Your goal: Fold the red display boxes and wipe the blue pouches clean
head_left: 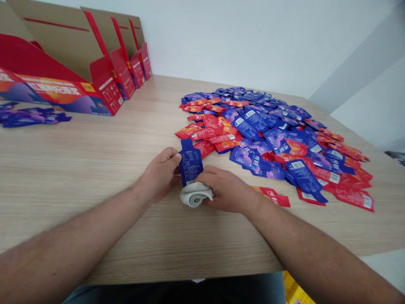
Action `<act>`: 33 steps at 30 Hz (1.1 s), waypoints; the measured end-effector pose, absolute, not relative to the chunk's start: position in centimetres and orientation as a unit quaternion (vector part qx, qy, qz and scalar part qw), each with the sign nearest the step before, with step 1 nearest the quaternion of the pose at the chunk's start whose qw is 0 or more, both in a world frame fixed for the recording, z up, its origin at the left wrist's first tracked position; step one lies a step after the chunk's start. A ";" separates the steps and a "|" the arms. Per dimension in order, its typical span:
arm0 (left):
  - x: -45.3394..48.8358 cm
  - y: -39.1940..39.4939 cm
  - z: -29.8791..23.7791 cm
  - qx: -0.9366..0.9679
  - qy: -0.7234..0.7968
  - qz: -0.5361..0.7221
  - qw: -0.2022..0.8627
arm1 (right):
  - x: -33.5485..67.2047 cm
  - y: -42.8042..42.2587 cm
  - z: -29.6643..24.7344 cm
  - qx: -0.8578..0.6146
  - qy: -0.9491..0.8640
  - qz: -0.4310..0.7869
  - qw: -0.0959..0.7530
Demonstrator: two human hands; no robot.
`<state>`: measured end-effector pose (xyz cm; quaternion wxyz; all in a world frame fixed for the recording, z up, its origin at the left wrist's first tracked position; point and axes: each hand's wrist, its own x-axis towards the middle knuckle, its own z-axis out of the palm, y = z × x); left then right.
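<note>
**Sachet** (190, 162): lower end hidden by the cloth (196, 195) and right hand (226, 190); back print too small to read.
**Cloth**: partly covered by that hand; full extent hidden.
**Left hand** (160, 175): fingertips out of sight at the sachet's edge.
**Pile** (268, 143): lower sachets buried under upper ones (count impossible).
**Carton** (63, 90): cut off by the left edge.
**Loose sachets** (28, 117): also cut off there; print blurred.
**Yellow item** (294, 289): cut off below; kind unclear.
**Dark object** (395, 157): at the right edge, too small to tell.
</note>
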<state>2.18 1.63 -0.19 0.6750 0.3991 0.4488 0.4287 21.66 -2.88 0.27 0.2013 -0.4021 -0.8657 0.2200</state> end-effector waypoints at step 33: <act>1.9 0.7 -0.8 0.553 0.380 0.327 0.665 | 21.6 -2.8 0.7 -0.519 -0.759 0.184 0.347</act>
